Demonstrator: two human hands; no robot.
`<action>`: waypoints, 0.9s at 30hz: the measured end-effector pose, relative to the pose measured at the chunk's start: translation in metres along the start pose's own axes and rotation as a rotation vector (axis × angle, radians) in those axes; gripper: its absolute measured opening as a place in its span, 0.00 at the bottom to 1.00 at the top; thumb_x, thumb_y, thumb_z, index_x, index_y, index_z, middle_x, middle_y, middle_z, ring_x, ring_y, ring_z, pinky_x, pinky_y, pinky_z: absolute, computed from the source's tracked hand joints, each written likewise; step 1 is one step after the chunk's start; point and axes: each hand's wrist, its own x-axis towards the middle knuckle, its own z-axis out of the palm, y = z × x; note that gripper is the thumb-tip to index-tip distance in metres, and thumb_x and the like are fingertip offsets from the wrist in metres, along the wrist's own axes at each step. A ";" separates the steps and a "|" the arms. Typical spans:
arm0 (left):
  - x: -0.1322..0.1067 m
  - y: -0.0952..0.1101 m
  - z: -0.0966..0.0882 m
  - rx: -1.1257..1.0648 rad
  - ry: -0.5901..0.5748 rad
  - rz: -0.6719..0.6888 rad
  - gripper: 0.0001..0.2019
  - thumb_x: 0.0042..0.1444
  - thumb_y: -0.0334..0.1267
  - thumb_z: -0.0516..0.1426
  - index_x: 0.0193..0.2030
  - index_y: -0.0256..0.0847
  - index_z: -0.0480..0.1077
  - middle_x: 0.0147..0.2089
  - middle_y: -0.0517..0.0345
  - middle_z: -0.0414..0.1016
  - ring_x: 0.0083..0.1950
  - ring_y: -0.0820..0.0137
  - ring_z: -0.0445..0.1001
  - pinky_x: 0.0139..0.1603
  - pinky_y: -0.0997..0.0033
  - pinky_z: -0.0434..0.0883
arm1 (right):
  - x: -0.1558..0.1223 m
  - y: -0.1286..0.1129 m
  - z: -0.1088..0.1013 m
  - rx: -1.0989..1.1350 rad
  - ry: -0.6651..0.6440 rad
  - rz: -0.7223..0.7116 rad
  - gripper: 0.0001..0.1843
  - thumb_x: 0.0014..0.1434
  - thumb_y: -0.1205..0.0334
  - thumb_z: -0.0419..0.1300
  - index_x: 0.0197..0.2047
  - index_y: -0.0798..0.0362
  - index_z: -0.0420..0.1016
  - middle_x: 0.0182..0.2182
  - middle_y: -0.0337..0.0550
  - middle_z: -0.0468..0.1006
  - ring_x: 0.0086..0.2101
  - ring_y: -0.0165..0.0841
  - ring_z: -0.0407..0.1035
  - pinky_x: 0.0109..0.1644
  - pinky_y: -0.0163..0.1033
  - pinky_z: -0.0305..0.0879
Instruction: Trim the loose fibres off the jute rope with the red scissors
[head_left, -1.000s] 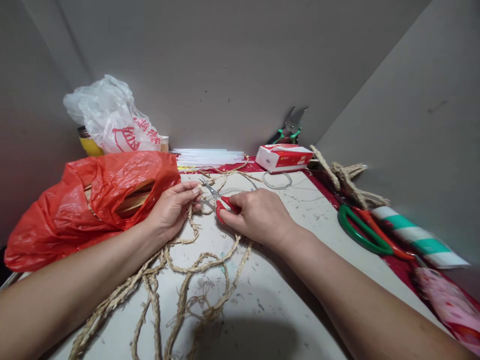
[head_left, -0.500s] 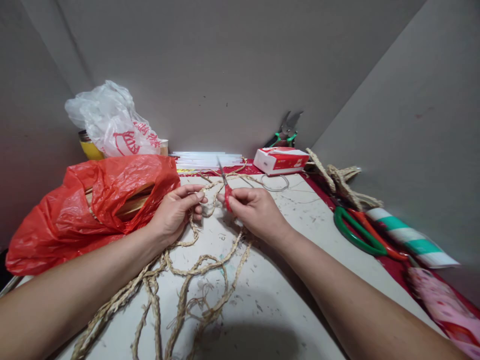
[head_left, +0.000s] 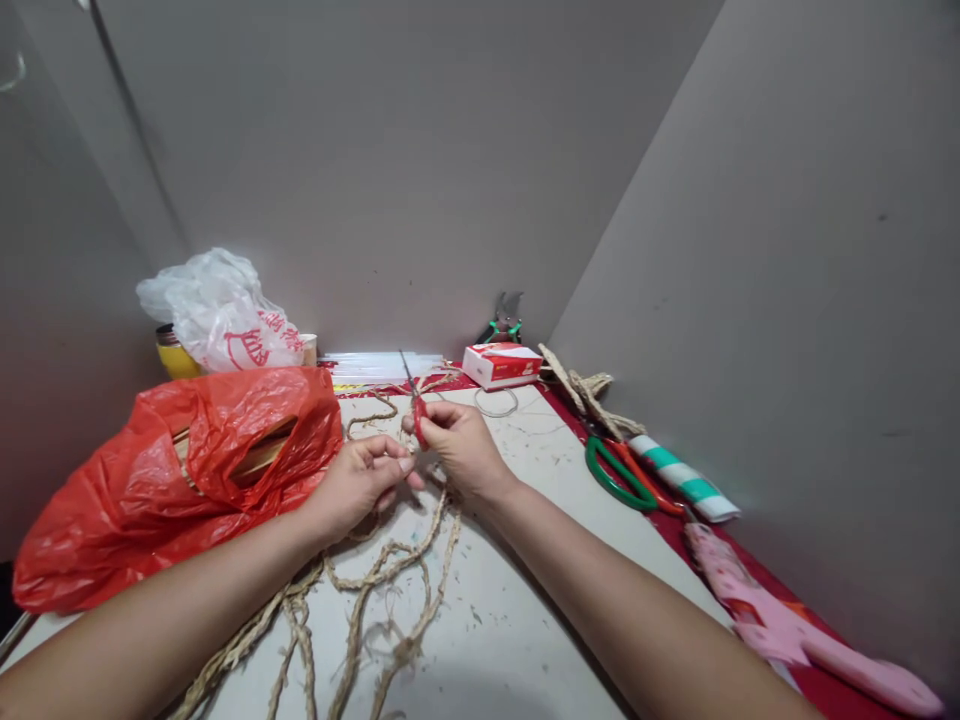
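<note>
Small red-handled scissors (head_left: pixel 419 418) stick up out of my right hand (head_left: pixel 459 447), which is closed around their handle with the blades pointing up and away. Just left of it, my left hand (head_left: pixel 371 474) pinches a braided straw rope, and the fingertips of both hands nearly meet. The held part of the rope is mostly hidden by the fingers. More of the braided rope (head_left: pixel 369 583) lies in loose loops across the white tabletop below my hands, and another length (head_left: pixel 373 415) curves beyond them.
A red plastic bag (head_left: pixel 97 490) with wooden strips stands left, a white plastic bag (head_left: pixel 225 315) behind it. At the back are clear sticks (head_left: pixel 382 367), a tissue box (head_left: pixel 501 367) and pruning shears (head_left: pixel 506 318). Green-and-orange-handled scissors (head_left: pixel 619 480) and a pink glue gun (head_left: pixel 795 625) line the right edge.
My hands have come closer together, the left moving in toward the scissors in the right. The camera view has tilted up and shifted right.
</note>
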 end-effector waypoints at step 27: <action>0.016 -0.003 -0.019 -0.136 0.454 0.070 0.04 0.50 0.31 0.58 0.32 0.36 0.65 0.26 0.53 0.78 0.12 0.83 0.55 0.13 0.81 0.49 | 0.021 -0.003 -0.032 -1.266 -0.389 -0.574 0.09 0.54 0.58 0.57 0.29 0.54 0.73 0.26 0.42 0.72 0.28 0.32 0.63 0.34 0.36 0.56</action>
